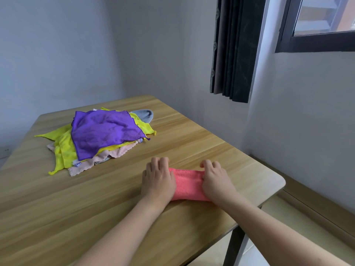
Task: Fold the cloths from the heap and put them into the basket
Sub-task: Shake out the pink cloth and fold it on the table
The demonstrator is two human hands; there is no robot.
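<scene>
A folded coral-pink cloth (187, 184) lies on the wooden table (192, 135) near its right front corner. My left hand (157, 177) rests on the cloth's left end with fingers curled at the far edge. My right hand (215, 179) grips the cloth's right end, fingers curled over its far corner. The heap of cloths (99, 137) sits at the table's left back: a purple cloth on top, yellow and pale pink ones beneath, a grey one behind. No basket is in view.
The table's right edge and rounded corner (276, 181) lie just right of my hands, with a black leg below. Walls close in behind and to the right. A dark curtain (234, 48) hangs beside a window at the upper right.
</scene>
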